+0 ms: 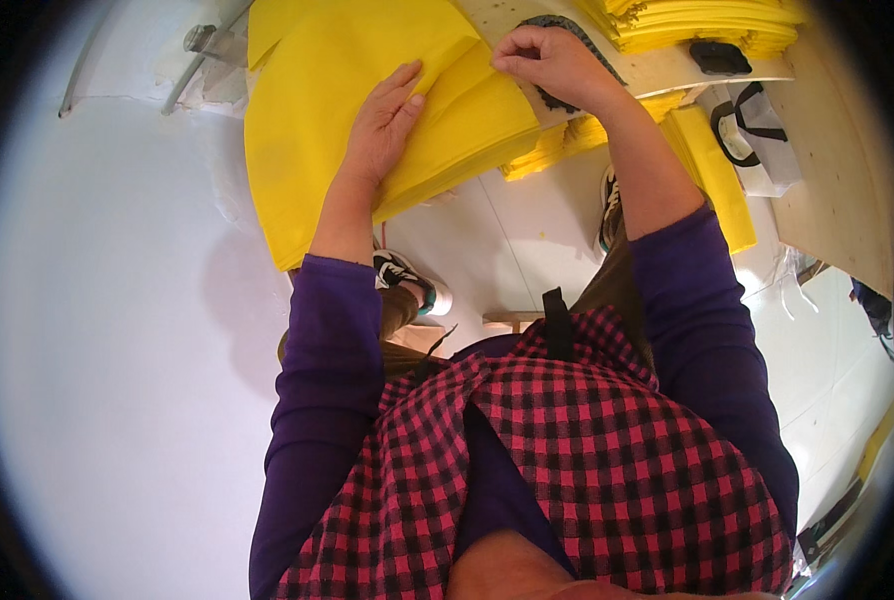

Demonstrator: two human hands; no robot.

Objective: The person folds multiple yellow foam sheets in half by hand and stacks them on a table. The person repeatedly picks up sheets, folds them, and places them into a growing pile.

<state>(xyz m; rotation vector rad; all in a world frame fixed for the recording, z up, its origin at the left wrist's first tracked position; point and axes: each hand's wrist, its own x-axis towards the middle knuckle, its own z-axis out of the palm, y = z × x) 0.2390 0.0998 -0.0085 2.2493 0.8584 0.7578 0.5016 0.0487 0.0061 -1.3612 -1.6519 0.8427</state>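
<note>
A thick stack of yellow fabric-like sheets (307, 130) lies in front of me, its layered edge facing my body. My left hand (385, 125) rests on the top sheet, fingers stretched out and thumb apart, beside a raised fold (452, 72). At the right side of that fold, my right hand (557, 65) is closed in a pinch, thumb against fingertips. Whatever it may hold is too small to make out. Under and behind the right hand is a dark, textured pad (557, 98), partly hidden by it.
More yellow sheets (702, 25) are piled at the far right, near a black object (719, 58) on a wooden board. Below lie another folded yellow stack (712, 180) and a white bag with black handles (767, 140). A metal rod with a knob (199, 40) stands far left.
</note>
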